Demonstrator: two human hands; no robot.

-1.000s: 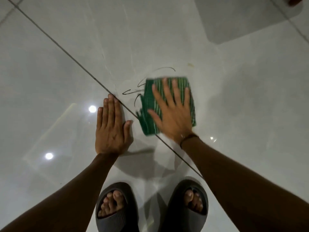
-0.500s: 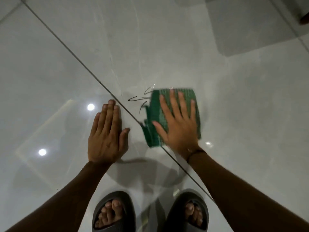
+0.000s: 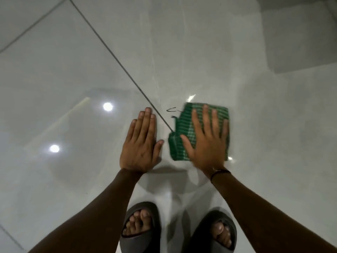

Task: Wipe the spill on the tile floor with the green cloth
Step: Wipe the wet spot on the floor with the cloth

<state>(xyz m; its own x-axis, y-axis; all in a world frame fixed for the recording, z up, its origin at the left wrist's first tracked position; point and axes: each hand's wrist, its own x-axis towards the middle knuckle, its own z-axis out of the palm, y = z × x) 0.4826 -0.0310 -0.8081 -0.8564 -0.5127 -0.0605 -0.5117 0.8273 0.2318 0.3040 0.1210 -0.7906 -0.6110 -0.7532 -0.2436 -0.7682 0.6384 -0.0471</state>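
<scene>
Down on the tile floor [image 3: 209,52], my right hand [image 3: 206,141] lies flat on the green cloth [image 3: 179,128], palm down with the fingers spread wide, pressing it against the tile rather than gripping it. The cloth is folded into a rough square with pale stripes, and its edges look blurred. It sits just right of the dark grout line [image 3: 116,55] that runs diagonally across the floor and ends under the cloth's left edge. A thin dark squiggle of the spill [image 3: 172,110] shows on the tile just beside the cloth's upper left corner, and a wet glint [image 3: 191,97] shines just above its top edge. My left hand [image 3: 141,143] rests open and flat on the bare tile left of the grout line, fingers together, thumb reaching toward the cloth without touching it. A dark band [image 3: 219,172] circles my right wrist. Below, my feet in dark slides [image 3: 140,241] stand on the floor, toes showing, well apart from the cloth.
</scene>
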